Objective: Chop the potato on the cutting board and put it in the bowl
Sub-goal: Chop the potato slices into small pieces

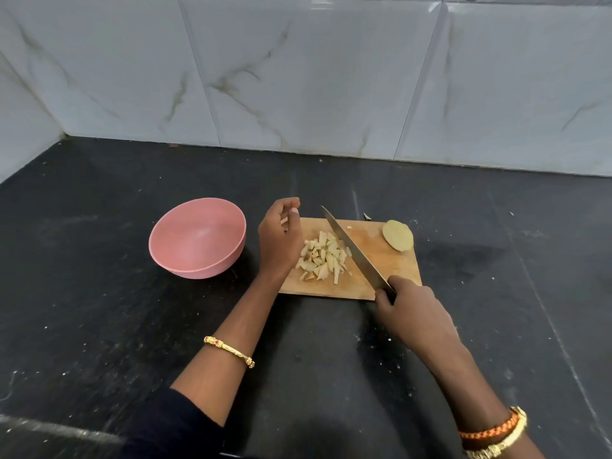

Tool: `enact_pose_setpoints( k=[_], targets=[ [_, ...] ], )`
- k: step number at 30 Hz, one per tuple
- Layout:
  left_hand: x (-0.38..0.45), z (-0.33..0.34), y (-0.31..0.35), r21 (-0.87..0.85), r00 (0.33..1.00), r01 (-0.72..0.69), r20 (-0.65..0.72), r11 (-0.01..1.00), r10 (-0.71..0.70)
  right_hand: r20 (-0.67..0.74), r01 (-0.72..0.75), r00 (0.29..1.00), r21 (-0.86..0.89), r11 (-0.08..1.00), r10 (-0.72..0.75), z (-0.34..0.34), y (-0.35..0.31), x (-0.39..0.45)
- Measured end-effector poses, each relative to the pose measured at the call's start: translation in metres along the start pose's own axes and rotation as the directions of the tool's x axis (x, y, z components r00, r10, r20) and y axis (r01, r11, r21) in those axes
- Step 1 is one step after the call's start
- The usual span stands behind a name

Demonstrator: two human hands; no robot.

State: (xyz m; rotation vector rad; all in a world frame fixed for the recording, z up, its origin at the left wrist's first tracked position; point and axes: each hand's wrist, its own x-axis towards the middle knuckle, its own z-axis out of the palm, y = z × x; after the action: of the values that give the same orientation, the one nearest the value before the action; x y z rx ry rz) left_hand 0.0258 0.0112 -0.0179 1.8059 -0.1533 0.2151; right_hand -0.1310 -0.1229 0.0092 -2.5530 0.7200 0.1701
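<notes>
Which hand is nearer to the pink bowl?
Left. The left hand hovers just right of the pink bowl; the right hand grips the knife farther right.

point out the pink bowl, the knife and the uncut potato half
pink bowl [172,256], head view, near rim
knife [351,248], head view, middle of blade
uncut potato half [397,235], head view, top surface
</notes>
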Motion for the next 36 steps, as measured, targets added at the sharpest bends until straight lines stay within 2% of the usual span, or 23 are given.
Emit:
enact_pose_setpoints(
  k=[2, 4, 6, 7, 9, 12, 15, 19, 24, 31, 33, 36],
  targets=[
    [-0.001, 0.001, 0.007, -0.15, 0.977, 0.207, -0.023, 0.967, -0.213, 0.013, 0.008, 1.0, 0.148, 0.989, -0.01, 0.001, 0.003, -0.003],
    [-0.001, 0.002, 0.015, -0.24, 0.927, 0.369, 0.032, 0.898, -0.373, 0.036, 0.021, 0.999, 0.309, 0.951, -0.034, 0.001, 0.004, -0.003],
    [-0.003, 0.005, 0.022, -0.246, 0.862, 0.501, 0.227, 0.829, -0.454, 0.066, 0.02, 0.996, 0.453, 0.891, -0.056, 0.004, 0.004, -0.004],
    [-0.005, 0.006, 0.026, -0.224, 0.808, 0.567, 0.338, 0.793, -0.482, 0.093, 0.006, 0.993, 0.531, 0.847, -0.066, 0.006, 0.004, -0.004],
    [-0.015, 0.009, 0.032, -0.159, 0.728, 0.628, 0.466, 0.762, -0.503, 0.156, -0.034, 0.984, 0.651, 0.758, -0.09, 0.008, 0.004, -0.003],
    [-0.023, 0.009, 0.033, -0.183, 0.745, 0.616, 0.453, 0.766, -0.49, 0.233, -0.105, 0.967, 0.727, 0.678, -0.1, 0.006, 0.004, -0.001],
    [-0.024, 0.005, 0.03, -0.233, 0.745, 0.626, 0.458, 0.744, -0.484, 0.265, -0.138, 0.959, 0.747, 0.65, -0.101, 0.006, 0.005, -0.001],
    [-0.024, 0.003, 0.029, -0.249, 0.772, 0.606, 0.414, 0.755, -0.483, 0.268, -0.136, 0.957, 0.746, 0.652, -0.108, 0.008, 0.007, -0.002],
    [-0.024, 0.006, 0.025, -0.176, 0.851, 0.46, 0.365, 0.87, -0.376, 0.278, -0.122, 0.952, 0.728, 0.675, -0.128, 0.009, 0.01, -0.001],
    [-0.02, 0.006, 0.027, -0.285, 0.824, 0.554, 0.323, 0.782, -0.466, 0.266, -0.054, 0.95, 0.66, 0.749, -0.166, 0.002, 0.014, 0.003],
    [-0.018, 0.002, 0.025, -0.212, 0.851, 0.509, 0.267, 0.834, -0.452, 0.23, -0.042, 0.962, 0.66, 0.75, -0.149, 0.002, 0.015, 0.004],
    [-0.013, -0.004, 0.022, 0.084, 0.913, 0.303, 0.261, 0.949, -0.315, 0.18, -0.046, 0.978, 0.689, 0.723, -0.109, 0.002, 0.016, 0.005]
  ],
)
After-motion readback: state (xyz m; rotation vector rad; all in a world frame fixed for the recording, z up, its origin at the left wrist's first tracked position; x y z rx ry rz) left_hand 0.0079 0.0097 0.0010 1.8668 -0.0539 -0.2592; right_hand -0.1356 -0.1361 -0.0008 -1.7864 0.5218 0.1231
